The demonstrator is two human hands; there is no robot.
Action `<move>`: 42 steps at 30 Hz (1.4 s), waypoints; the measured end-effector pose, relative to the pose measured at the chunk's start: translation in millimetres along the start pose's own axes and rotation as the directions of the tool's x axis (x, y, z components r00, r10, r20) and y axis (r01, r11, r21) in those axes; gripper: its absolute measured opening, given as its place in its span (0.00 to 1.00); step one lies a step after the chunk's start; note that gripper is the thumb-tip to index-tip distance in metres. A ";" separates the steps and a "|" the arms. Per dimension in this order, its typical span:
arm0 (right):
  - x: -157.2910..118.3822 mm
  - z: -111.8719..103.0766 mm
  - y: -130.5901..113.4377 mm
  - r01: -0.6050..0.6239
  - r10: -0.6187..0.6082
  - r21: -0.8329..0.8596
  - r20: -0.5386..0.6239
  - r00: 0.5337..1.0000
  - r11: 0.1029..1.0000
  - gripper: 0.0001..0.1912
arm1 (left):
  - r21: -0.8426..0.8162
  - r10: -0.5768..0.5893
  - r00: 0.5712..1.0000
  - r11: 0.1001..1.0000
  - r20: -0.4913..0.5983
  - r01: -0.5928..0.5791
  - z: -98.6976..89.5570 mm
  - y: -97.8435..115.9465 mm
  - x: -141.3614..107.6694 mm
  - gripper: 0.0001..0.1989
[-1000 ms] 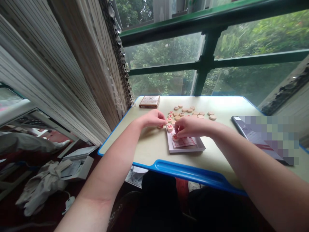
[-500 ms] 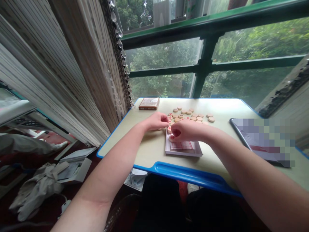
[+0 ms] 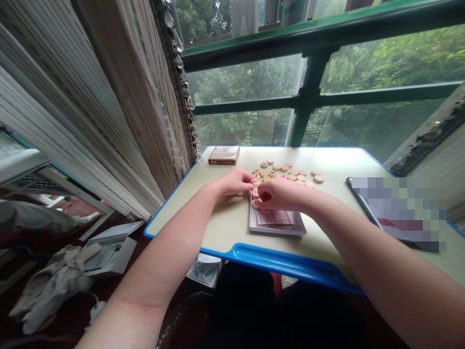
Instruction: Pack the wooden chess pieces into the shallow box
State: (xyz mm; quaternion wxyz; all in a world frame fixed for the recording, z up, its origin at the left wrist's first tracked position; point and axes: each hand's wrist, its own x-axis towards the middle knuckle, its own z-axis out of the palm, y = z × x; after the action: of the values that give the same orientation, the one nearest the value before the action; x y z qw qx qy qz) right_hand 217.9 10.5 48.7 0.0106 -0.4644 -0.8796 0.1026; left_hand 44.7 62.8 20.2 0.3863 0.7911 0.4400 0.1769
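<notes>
Round wooden pieces [image 3: 291, 178] with red or dark characters lie scattered on the pale table [image 3: 218, 223]. In front of them is a shallow white box [image 3: 276, 231] holding a sheet with a red grid [image 3: 275, 217]. Two red-marked pieces sit along its left side. My right hand [image 3: 278, 194] is over the box with thumb and fingers curled round the nearer piece [image 3: 255, 203]. My left hand [image 3: 238, 182] is closed by the box's far left corner, beside other pieces; what its fingertips hold, if anything, is hidden.
A small brown box [image 3: 224, 155] lies at the table's back left. At the right is a dark-edged tablet [image 3: 392, 213], partly blurred out. A blue trough [image 3: 283, 257] runs along the front edge. Curtains hang at the left, and a green-framed window stands behind.
My right hand has shifted slightly up and left, and the nearer piece in the box now sits closer to the farther one. My left hand has barely moved.
</notes>
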 end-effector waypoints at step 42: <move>-0.5 -2.0 -1.1 -0.028 0.030 -0.048 0.028 0.999 0.998 0.11 | 0.069 0.041 0.999 0.997 -0.007 -0.040 -0.2 -0.7 0.4 0.09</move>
State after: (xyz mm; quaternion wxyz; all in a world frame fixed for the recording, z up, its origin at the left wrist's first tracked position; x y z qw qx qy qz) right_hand 217.5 9.9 50.9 -0.0144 -0.4757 -0.8750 0.0884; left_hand 44.4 63.5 19.7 0.3534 0.8119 0.4313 0.1729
